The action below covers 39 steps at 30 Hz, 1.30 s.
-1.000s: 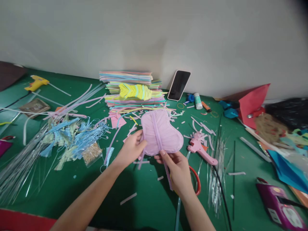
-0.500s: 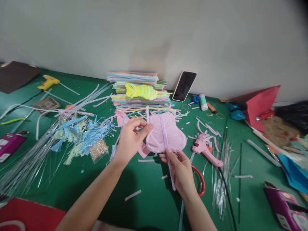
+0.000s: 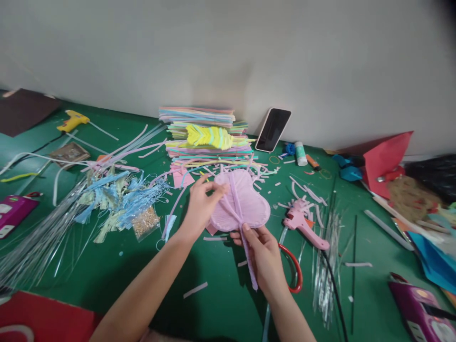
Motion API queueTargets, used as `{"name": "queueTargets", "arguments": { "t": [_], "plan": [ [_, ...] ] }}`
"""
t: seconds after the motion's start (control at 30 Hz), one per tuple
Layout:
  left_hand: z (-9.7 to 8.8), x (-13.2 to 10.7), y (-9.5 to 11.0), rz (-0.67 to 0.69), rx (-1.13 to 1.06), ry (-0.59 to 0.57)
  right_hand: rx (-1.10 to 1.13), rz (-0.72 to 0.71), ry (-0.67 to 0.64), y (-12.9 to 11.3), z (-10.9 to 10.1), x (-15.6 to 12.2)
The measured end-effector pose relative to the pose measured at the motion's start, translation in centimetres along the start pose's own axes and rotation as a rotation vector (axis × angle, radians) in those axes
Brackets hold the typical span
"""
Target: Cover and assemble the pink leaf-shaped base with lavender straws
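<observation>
A flat, lobed lilac petal shape [image 3: 251, 204], edged and ribbed with fuzzy pipe cleaner, is held up over the table. One lilac strand runs up its middle. A second lilac pipe cleaner [image 3: 232, 207] slants across its left part, pinched at the upper end between the thumb and finger of my left hand [image 3: 204, 204]. Below, my right hand [image 3: 262, 249] grips the lower edge where the strands meet, thumb in front and fingers behind. A lilac tail [image 3: 251, 266] hangs down beside the right thumb.
Behind are pipe cleaner bundles [image 3: 199, 115], a yellow braided piece [image 3: 208, 137] and a leaning phone [image 3: 273, 129]. To the right lie a pink glue gun [image 3: 306, 228], red-handled scissors [image 3: 297, 270] and silvery wires [image 3: 327, 270]. Blue tassels [image 3: 133, 202] and a bead bag [image 3: 146, 222] lie left.
My left hand has brought the loose pipe cleaner from upright at the left edge down to a slant across the petal shape. The shape has shifted slightly left and turned.
</observation>
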<state>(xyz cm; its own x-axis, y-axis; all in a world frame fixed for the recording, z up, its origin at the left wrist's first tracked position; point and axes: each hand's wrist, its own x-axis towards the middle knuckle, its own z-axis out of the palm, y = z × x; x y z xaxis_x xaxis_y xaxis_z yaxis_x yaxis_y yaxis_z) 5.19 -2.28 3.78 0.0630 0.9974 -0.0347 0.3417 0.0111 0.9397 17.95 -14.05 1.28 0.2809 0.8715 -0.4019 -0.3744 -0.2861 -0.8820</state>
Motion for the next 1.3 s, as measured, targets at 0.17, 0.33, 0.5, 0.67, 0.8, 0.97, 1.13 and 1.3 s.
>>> {"name": "queueTargets", "arguments": {
  "t": [0.17,0.33,0.5,0.67,0.8,0.97,1.13,1.3],
  "plan": [
    [-6.7,0.8,-0.9,-0.139,0.375,-0.046,-0.743,-0.396,0.155,-0.6,-2.2,-1.8],
    [-8.5,0.6,-2.9,-0.084,0.949,-0.090,-1.256,-0.845,0.102,0.8,-2.0,-3.4],
    [-7.5,0.1,-3.4,-0.071,0.938,-0.172,-1.392,-0.704,-0.008,2.3,-0.7,-3.9],
    [-9.3,-0.2,-1.1,-0.099,0.817,-0.069,-1.319,-0.585,0.063,0.0,-1.5,-4.6],
    [-8.0,-1.5,0.6,-0.140,0.215,-0.332,-0.979,-0.376,0.109,-1.8,-1.4,-4.6],
    [-1.9,-3.7,0.5,-0.181,-0.198,-0.521,-0.481,-0.052,-0.063,-2.0,0.1,-2.8],
    [1.1,-4.0,-0.6,-0.204,-0.294,-0.531,-0.300,0.098,-0.138,-1.5,-0.7,-1.1],
    [-0.8,-2.7,-1.1,-0.137,-0.093,-0.488,-0.428,0.012,0.067,-1.8,-2.7,-0.8]
  ]
}}
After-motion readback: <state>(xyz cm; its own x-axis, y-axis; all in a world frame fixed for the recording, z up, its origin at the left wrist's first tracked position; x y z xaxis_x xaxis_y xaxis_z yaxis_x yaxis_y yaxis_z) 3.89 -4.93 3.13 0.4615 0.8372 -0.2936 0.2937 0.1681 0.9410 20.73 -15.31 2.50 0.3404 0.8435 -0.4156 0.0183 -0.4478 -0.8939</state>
